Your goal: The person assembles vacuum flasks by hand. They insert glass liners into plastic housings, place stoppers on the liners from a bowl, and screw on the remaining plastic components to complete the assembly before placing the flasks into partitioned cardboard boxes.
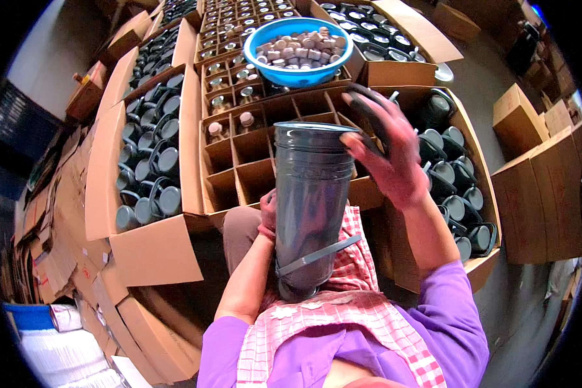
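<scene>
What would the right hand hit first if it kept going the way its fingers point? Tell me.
The right hand points left across the grey container top; it already touches the rim. Past that, probably the cardboard divider box, though depth is unclear.

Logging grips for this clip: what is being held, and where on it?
A tall grey container: left hand grips its lower side, right hand rests fingertips on its top rim.

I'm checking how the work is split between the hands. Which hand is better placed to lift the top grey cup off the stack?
Probably the right hand: its fingers already rest on the rim of the grey cup stack, while the left hand grips the stack lower down, steadying it.
</scene>
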